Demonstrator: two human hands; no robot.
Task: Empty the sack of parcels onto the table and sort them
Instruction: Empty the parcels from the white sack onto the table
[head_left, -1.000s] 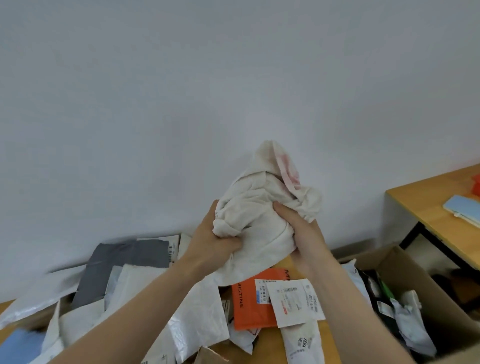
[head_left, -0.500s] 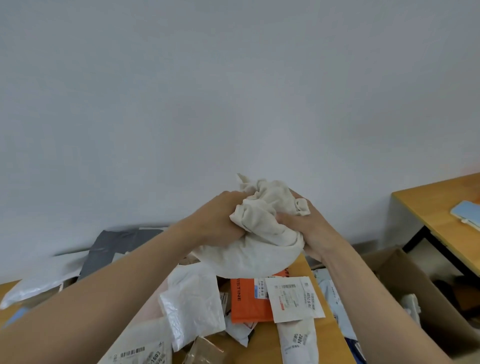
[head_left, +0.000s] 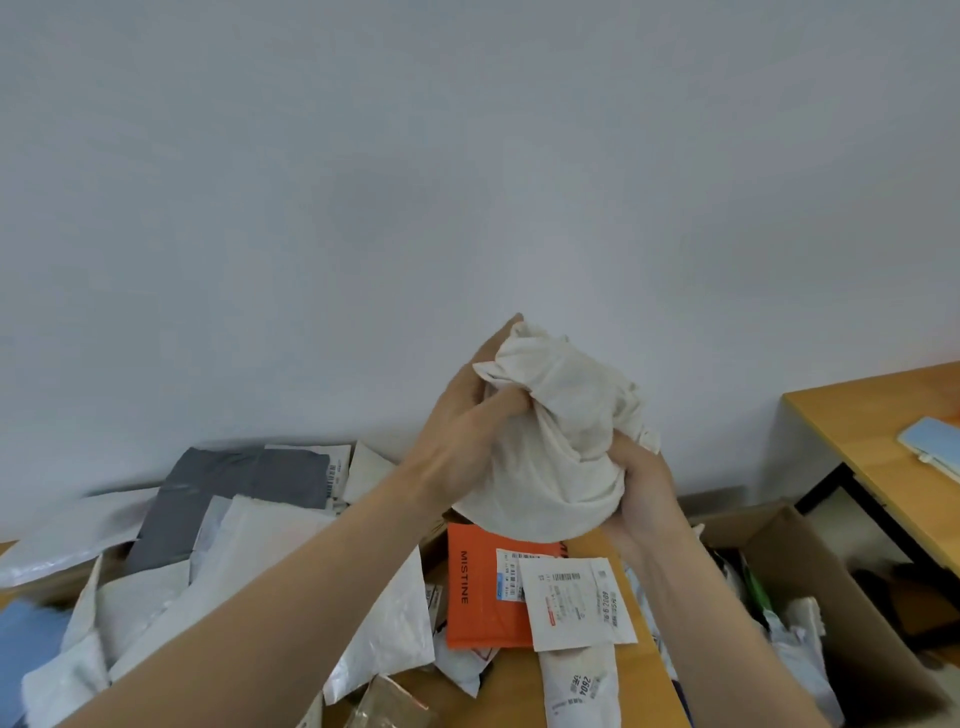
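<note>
Two hands, left hand (head_left: 462, 415) & right hand (head_left: 641, 483), clench the wadded, limp cloth sack (head_left: 556, 447) at frame centre, above parcels (head_left: 270, 535) heaped on the surface (head_left: 514, 693), lower left. Emptying looks done; sorting apparently not yet begun.

A plain pale wall (head_left: 467, 182) fills the back; right, a wooden desk (head_left: 857, 428) bears a pale blue pad (head_left: 930, 448).
</note>
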